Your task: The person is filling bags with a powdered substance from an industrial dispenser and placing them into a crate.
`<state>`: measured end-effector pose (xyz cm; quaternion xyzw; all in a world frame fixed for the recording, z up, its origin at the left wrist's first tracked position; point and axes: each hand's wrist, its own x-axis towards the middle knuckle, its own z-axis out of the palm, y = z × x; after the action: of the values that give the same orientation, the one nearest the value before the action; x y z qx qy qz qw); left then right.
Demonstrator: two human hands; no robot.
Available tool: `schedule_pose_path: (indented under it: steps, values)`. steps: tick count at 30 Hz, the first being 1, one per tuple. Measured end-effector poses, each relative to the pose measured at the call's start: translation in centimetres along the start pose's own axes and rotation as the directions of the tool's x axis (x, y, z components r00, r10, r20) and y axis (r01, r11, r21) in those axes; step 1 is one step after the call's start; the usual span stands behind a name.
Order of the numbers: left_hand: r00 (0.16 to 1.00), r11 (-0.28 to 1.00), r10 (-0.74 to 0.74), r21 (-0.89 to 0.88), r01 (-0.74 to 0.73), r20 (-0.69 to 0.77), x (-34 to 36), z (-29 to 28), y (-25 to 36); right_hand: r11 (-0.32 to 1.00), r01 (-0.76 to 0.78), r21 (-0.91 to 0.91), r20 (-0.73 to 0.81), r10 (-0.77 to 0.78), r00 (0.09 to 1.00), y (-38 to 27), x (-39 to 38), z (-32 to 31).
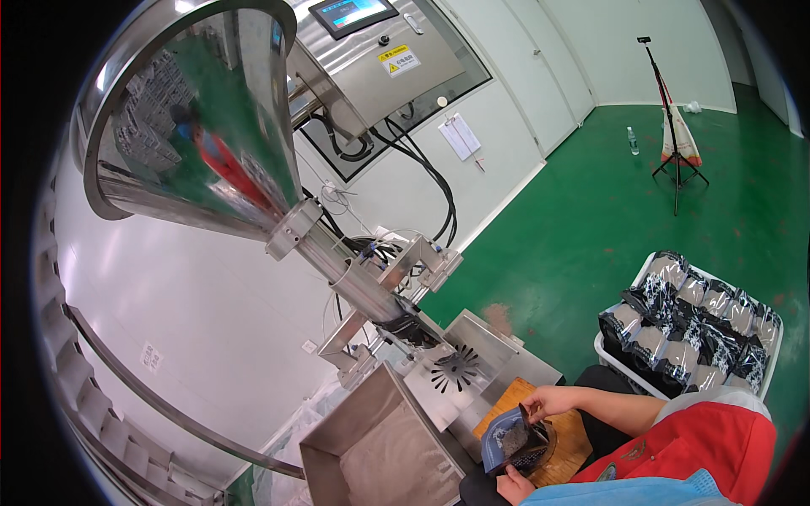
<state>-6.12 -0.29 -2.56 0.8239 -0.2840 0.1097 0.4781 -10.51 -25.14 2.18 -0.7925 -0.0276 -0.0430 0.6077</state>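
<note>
Both my hands hold a dark pouch (pixel 501 440) at the lower right of the head view. Its mouth looks open, and something grey and grainy shows inside or through it. My right hand (pixel 550 402) pinches the pouch's upper edge, fingers closed. Lower down, my left hand (pixel 513 487) grips the bottom edge, partly cut off by the frame. Beneath the pouch lies a yellow-brown wooden board (pixel 569 451). Just left of it stands a steel bin (pixel 327 443) with pale grey powder (pixel 396 460) in it.
A large steel hopper (pixel 190 126) narrows to a filling tube (pixel 316 249) above a slotted disc (pixel 456 368). A control cabinet (pixel 380 72) stands behind. At right, a white basket (pixel 774 354) holds several filled pouches (pixel 675 337). A tripod (pixel 675 160) stands on the green floor (pixel 574 228).
</note>
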Motion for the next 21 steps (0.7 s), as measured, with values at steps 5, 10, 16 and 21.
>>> schedule_pose_path:
  steps: [5,10,16,21]
  values:
    - [1.0,0.999,0.002,-0.048,-0.003,-0.005,0.1,0.1,-0.2,1.0,-0.01,0.003,-0.004,0.01,1.0,-0.3,0.1,0.1]
    - [1.0,1.0,-0.025,-0.004,0.025,-0.002,0.1,0.1,-0.3,1.0,-0.01,0.009,0.003,0.01,1.0,0.0,0.2,0.0]
    - [0.999,0.998,0.025,-0.057,-0.027,-0.039,0.5,-0.1,0.6,1.0,0.0,0.015,-0.003,0.0,1.0,-0.6,0.1,0.1]
    - [1.0,1.0,0.006,-0.016,-0.006,0.011,0.0,0.0,-0.7,0.999,0.003,0.042,-0.001,-0.003,1.0,-0.7,-0.1,0.1]
